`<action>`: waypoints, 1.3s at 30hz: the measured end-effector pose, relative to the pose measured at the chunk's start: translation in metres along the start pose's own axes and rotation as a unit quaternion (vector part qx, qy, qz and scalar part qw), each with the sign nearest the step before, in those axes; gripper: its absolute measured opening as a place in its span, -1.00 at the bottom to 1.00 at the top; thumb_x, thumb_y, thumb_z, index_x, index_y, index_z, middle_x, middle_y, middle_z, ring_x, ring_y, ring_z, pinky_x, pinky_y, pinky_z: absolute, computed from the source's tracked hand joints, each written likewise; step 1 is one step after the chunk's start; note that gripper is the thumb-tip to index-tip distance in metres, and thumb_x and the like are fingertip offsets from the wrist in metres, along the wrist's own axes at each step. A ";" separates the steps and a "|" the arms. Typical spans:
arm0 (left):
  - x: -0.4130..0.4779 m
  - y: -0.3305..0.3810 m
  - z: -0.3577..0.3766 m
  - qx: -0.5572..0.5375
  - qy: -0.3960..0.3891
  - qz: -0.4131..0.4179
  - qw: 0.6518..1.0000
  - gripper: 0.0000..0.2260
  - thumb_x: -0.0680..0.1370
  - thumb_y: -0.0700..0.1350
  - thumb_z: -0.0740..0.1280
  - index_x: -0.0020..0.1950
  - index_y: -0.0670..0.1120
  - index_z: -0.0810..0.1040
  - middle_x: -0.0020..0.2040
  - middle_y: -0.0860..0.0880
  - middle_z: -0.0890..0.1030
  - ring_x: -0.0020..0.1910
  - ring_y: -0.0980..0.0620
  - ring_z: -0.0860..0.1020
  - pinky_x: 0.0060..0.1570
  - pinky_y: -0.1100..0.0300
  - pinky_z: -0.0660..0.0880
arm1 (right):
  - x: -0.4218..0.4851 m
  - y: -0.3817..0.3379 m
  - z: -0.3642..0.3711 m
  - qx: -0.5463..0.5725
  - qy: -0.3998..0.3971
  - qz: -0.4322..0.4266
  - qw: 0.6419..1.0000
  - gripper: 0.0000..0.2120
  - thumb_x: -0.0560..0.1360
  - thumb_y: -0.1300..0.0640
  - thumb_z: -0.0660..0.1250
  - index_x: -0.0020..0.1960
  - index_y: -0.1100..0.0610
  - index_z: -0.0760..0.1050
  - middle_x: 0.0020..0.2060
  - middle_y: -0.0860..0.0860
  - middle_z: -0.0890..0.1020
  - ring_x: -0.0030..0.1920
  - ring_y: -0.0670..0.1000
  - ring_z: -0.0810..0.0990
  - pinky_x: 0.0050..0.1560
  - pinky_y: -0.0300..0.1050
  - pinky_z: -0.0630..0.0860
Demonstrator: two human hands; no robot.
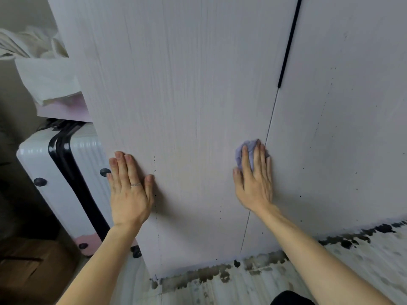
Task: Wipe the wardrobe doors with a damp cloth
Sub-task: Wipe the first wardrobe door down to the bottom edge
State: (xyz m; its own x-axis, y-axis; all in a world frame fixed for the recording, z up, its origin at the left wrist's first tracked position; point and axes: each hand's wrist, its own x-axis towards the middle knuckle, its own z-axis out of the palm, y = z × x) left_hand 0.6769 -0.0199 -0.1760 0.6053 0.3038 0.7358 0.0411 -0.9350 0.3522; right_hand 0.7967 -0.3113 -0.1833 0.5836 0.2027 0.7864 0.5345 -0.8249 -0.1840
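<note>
Two pale wood-grain wardrobe doors fill the view, the left door (187,95) and the right door (341,128), split by a thin vertical gap with a black handle strip (288,42) higher up. My right hand (254,179) presses a small lilac cloth (246,150) flat against the left door, right beside the gap, low down. The cloth is mostly hidden under my fingers. My left hand (130,190) lies flat on the left door near its left edge, fingers spread, holding nothing; it wears a ring.
A white suitcase (55,172) with black trim stands to the left of the wardrobe, with folded white fabric (44,78) stacked above it. Dark mould-like stains (209,274) run along the floor at the wardrobe's base. Small dark specks dot both doors.
</note>
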 end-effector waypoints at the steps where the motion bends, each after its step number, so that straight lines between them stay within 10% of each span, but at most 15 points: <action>1: 0.000 0.000 0.001 -0.003 -0.004 -0.003 1.000 -0.31 0.67 0.10 0.04 0.59 -0.08 -0.34 0.59 0.04 -0.37 0.59 -0.01 -0.33 0.54 0.09 -0.34 | 0.011 0.003 -0.005 0.026 0.012 0.026 0.999 -0.35 0.65 -0.01 0.10 0.64 0.04 -0.13 0.60 0.10 -0.13 0.61 0.11 -0.15 0.58 0.11 -0.13; 8: -0.001 0.008 -0.002 -0.004 -0.016 -0.008 1.000 -0.31 0.68 0.08 0.06 0.59 -0.11 -0.34 0.60 -0.01 -0.35 0.59 -0.06 -0.32 0.56 -0.04 -0.23 | -0.092 -0.017 0.036 0.152 -0.124 0.207 0.959 -0.24 0.59 -0.38 -0.14 0.55 -0.08 -0.48 0.53 -0.05 -0.48 0.60 0.10 -0.29 0.58 0.15 0.09; 12: -0.001 0.009 -0.005 -0.005 -0.022 -0.006 1.000 -0.31 0.68 0.08 0.05 0.59 -0.12 -0.32 0.60 -0.02 -0.35 0.59 -0.06 -0.32 0.56 0.04 -0.27 | -0.120 -0.019 0.036 0.140 -0.197 0.206 0.948 -0.27 0.52 -0.43 -0.27 0.40 -0.20 -0.68 0.46 -0.02 -0.53 0.58 0.09 -0.33 0.60 0.11 -0.12; 18: 0.000 0.010 -0.003 0.001 -0.025 -0.022 0.999 -0.32 0.68 0.11 0.02 0.58 -0.06 -0.37 0.58 0.00 -0.37 0.58 -0.03 -0.36 0.55 0.06 -0.31 | -0.035 -0.031 0.019 0.115 -0.045 0.099 0.987 -0.27 0.65 -0.22 0.01 0.63 0.09 -0.22 0.58 0.06 -0.32 0.61 0.12 -0.24 0.60 0.08 -0.16; 26: -0.002 0.005 0.000 0.012 -0.026 -0.013 0.999 -0.32 0.68 0.10 0.03 0.60 -0.10 -0.33 0.59 0.00 -0.37 0.59 -0.03 -0.34 0.54 0.14 -0.35 | -0.131 0.022 0.061 -0.101 -0.184 -0.312 0.926 -0.21 0.48 0.02 0.37 0.62 0.03 0.11 0.61 -0.01 0.10 0.61 0.03 0.06 0.55 0.13 0.07; 34: -0.001 0.003 0.003 0.015 -0.019 -0.001 1.000 -0.32 0.68 0.09 0.04 0.58 -0.08 -0.36 0.58 0.00 -0.38 0.57 -0.01 -0.37 0.53 0.12 -0.36 | -0.016 -0.049 0.030 0.016 0.011 -0.157 0.987 -0.42 0.63 0.02 0.14 0.59 0.15 0.11 0.58 0.16 0.08 0.61 0.14 0.03 0.56 0.25 0.00; 39: -0.003 0.002 0.000 0.001 -0.028 -0.004 1.000 -0.33 0.68 0.10 0.03 0.58 0.04 -0.41 0.58 0.09 -0.42 0.59 0.01 -0.34 0.55 0.11 -0.33 | -0.026 -0.068 0.042 -0.001 -0.002 -0.219 0.976 -0.39 0.61 0.06 0.21 0.60 0.11 0.10 0.59 0.10 0.12 0.61 0.09 0.04 0.56 0.22 0.01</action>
State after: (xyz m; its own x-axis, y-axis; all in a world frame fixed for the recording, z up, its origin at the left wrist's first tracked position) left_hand 0.6754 -0.0224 -0.1775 0.6487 0.3008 0.6991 0.0484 -0.9331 0.3565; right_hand 0.7713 -0.2386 -0.2158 0.3023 0.5384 0.7866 0.7318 -0.6599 0.1704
